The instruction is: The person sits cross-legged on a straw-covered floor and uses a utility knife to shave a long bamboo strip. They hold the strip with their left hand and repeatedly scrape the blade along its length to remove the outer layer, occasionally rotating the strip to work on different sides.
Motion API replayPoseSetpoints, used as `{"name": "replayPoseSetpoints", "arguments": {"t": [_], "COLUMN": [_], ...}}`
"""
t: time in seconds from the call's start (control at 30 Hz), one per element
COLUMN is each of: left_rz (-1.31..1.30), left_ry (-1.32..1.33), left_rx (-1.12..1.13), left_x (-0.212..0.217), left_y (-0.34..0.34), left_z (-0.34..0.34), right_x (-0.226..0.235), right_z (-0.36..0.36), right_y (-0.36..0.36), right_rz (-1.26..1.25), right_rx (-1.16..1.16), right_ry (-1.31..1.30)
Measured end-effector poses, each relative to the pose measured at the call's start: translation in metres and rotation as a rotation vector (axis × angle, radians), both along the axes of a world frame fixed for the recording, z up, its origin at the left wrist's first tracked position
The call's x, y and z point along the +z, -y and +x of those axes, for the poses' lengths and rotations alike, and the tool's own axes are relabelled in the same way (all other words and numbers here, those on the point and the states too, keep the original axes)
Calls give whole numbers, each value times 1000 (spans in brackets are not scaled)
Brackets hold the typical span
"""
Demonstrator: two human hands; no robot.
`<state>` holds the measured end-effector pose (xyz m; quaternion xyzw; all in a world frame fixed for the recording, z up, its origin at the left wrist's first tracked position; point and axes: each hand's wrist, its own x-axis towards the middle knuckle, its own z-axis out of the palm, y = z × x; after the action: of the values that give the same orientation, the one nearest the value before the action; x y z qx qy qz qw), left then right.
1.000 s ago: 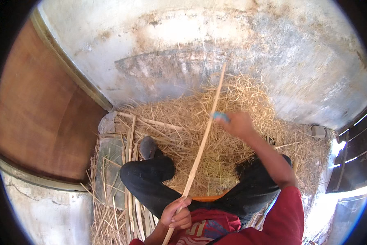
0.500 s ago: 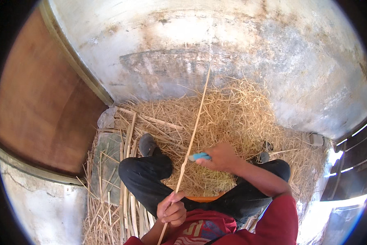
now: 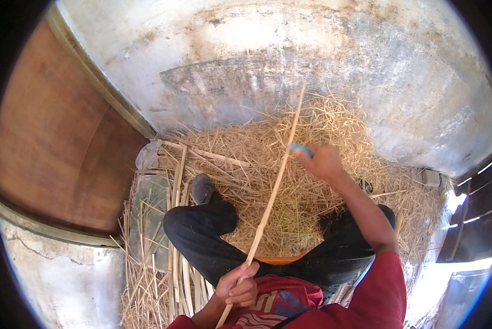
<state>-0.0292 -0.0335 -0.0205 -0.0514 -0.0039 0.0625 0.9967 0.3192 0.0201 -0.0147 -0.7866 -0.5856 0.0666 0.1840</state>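
A long, pale bamboo strip (image 3: 275, 198) slants up and away from my lap, its far tip in front of the wall. My left hand (image 3: 238, 285) is wrapped round its near part, close to my red shirt. Farther up, my right hand (image 3: 324, 163) grips a blue-handled knife (image 3: 302, 149). The knife's front end meets the right side of the strip, and its blade is too small and blurred to make out. Beneath the strip lies a heap of thin, curled shavings (image 3: 295, 205) between my bent legs.
Longer bamboo strips (image 3: 175, 279) lie beside my left leg, partly over a grey slab (image 3: 152, 192). A stained wall (image 3: 229, 82) closes the far side. A brown door panel (image 3: 65, 142) stands at left, and a small block (image 3: 430, 177) sits at far right.
My right hand and the knife have moved up along the strip, away from my body. The strip's far end has swung to the right; my left hand still grips the near part.
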Motion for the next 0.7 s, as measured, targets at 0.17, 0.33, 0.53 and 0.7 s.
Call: {"name": "replayPoseSetpoints", "arguments": {"t": [0.17,0.33,0.53,0.7], "left_rz": [45,81,152,161], "left_ry": [49,-15,-67,-143], "left_rx": [46,15,6,-38], "left_x": [-1,1,4,11], "left_y": [-5,-5,-11,-7], "left_z": [0,-3,-4,-6], "right_x": [-3,-1,-11,2], "right_z": [-37,-7,-36,2], "right_y": [22,8,20,-7], "right_rz": [14,57,88,-109], "right_rx": [234,126,219,-14], "right_ry": [40,5,71,-95]}}
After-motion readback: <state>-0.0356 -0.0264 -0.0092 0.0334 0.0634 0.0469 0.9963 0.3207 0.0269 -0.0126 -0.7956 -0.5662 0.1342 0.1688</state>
